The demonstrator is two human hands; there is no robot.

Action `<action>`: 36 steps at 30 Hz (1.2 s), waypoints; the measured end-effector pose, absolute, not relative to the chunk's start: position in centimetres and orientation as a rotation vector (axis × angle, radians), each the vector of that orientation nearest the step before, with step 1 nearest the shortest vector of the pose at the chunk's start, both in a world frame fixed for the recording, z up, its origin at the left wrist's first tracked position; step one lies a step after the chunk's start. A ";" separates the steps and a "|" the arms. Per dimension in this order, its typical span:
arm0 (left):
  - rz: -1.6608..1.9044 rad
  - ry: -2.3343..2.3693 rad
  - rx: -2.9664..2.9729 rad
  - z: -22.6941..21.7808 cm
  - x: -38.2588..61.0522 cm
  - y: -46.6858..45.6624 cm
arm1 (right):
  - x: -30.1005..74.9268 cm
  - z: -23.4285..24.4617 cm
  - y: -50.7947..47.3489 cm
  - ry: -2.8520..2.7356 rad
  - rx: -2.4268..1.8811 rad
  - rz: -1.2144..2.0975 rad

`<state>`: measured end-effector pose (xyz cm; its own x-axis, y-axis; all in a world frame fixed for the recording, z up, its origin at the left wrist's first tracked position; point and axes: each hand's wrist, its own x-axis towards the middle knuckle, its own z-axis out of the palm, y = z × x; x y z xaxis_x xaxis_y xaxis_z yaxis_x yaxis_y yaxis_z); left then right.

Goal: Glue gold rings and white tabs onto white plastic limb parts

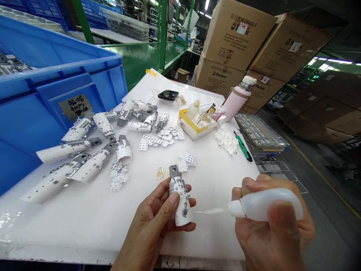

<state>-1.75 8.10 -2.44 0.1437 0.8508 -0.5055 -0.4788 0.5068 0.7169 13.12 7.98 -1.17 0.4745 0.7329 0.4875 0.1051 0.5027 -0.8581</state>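
Observation:
My left hand (158,214) is closed around a white and grey model part (182,203), a tapered tube with a grey block at its far end and a round ring-like fitting near its close end. My right hand (270,229) grips a translucent white squeeze bottle (269,205), tipped on its side. Its thin clear nozzle (210,211) points left, with the tip close to the tube's side; whether they touch I cannot tell. Just beyond the left hand lie gold rings (160,172) and small white printed plates (186,161).
Several similar tubes (93,162) are heaped at left beside a blue crate (93,90). Small white cards (162,138) lie mid-table. Behind stand a yellow-edged tray (194,131) and a pink flask (238,99). A green knife (243,146) is near the right edge, by cardboard boxes (225,71).

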 end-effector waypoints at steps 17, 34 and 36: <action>0.961 1.001 0.445 -2.5 -1.9 8.2 | 14.0 -1.7 7.7 -1.244 -1.012 0.547; 0.962 0.956 0.468 -3.6 -2.4 8.2 | 13.7 -1.8 7.8 -1.099 -1.041 0.579; 0.964 0.932 0.460 -3.4 -2.4 8.2 | 14.2 -1.4 8.3 -0.950 -0.983 0.700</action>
